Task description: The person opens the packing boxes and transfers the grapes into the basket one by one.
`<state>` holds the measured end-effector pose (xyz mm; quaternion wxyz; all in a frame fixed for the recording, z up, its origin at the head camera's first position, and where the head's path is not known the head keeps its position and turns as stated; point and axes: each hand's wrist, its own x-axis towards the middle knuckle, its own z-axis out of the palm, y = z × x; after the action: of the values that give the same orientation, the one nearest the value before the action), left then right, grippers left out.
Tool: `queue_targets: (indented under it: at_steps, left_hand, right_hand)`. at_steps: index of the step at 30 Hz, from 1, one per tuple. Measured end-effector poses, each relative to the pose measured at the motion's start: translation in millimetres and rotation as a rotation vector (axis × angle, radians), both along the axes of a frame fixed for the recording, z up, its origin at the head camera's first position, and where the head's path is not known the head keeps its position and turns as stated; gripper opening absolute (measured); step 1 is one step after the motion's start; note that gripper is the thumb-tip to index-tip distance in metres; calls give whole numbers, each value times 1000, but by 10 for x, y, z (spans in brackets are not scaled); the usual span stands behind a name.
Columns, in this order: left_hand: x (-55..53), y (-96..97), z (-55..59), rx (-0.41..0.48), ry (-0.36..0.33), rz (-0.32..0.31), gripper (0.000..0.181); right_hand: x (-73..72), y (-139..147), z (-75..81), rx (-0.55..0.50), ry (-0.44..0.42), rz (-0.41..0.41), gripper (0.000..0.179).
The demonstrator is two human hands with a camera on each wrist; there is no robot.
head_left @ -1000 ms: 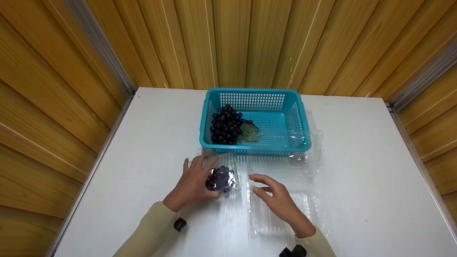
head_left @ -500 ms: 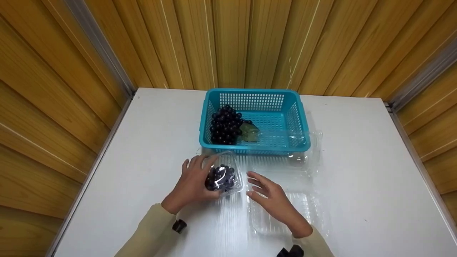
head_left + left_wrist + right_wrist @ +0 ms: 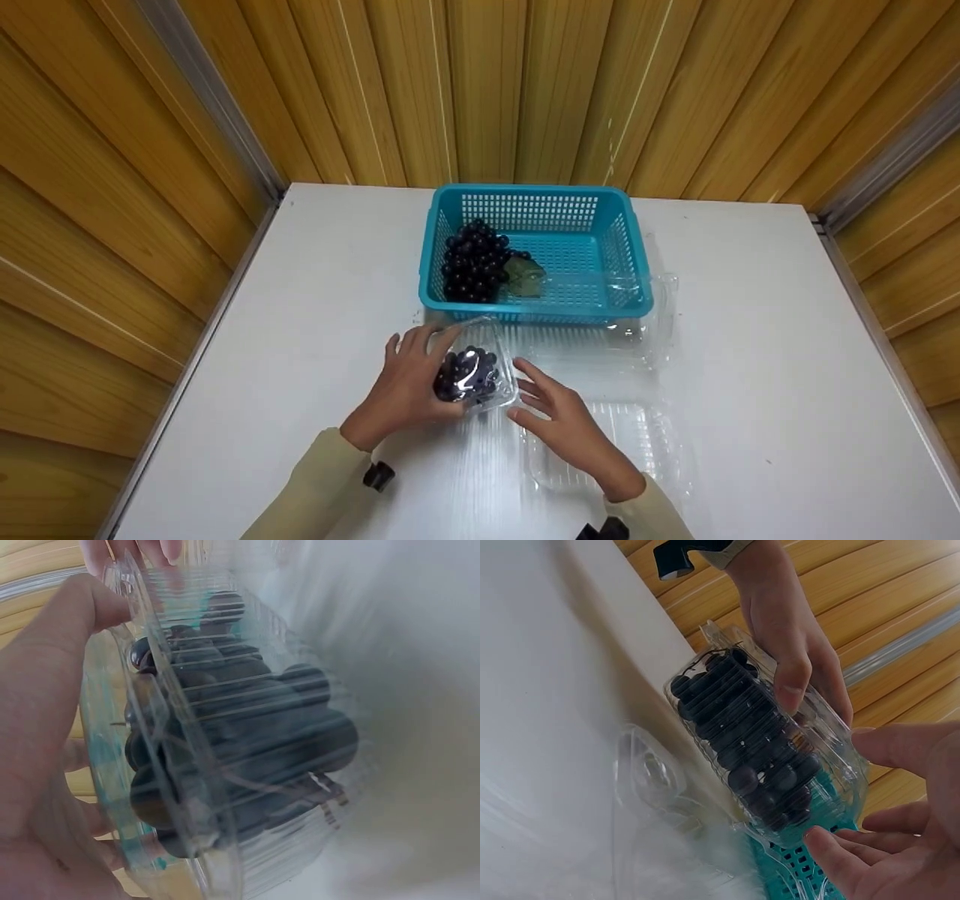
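Note:
My left hand (image 3: 405, 379) grips a closed clear plastic clamshell box (image 3: 480, 334) from its left side. Dark grapes (image 3: 247, 720) fill the box, and a stem shows through its ribbed wall in the left wrist view. The box is tilted up on its side, with the thumb along the lid rim. My right hand (image 3: 562, 424) is at the right side of the box, its fingers and thumb spread and extended. In the right wrist view those fingertips (image 3: 821, 840) lie right at the end of the box.
Behind the hands stands a turquoise basket (image 3: 536, 309) with a bunch of dark grapes (image 3: 472, 262) and a green leaf (image 3: 525, 277). Clear open clamshells lie on the white table (image 3: 765, 360): one clamshell (image 3: 664, 315) against the basket, another clamshell (image 3: 645, 450) under the right forearm.
The grape-filled box has turned and shifted slightly right in my left hand. My right hand has moved left to the box's edge, with its fingers spreading.

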<state>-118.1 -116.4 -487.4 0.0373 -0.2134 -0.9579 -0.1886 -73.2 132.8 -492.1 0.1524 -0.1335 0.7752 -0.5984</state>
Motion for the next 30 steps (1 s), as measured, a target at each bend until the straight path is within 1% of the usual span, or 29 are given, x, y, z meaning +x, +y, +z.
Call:
queue_targets:
  at_steps: [4,8,18,24,30]
  left_hand:
    - [19,10,21,-8,-8,13,102]
    - [41,18,43,-14,-19,26,103]
    - [76,37,83,-10,-7,35,102]
    - [105,59,104,-10,14,39,101]
    - [127,98,134,-18,38,46,101]
  right_hand:
    - [13,-39,-3,-15,25,-9,75]
    - [19,-80,-2,-16,30,-29,78]
    - [37,-152,-24,8,44,-47,81]
    - [57,-198,-29,16,51,-95,83]
    - [83,-245,-24,58,64,-159,84]
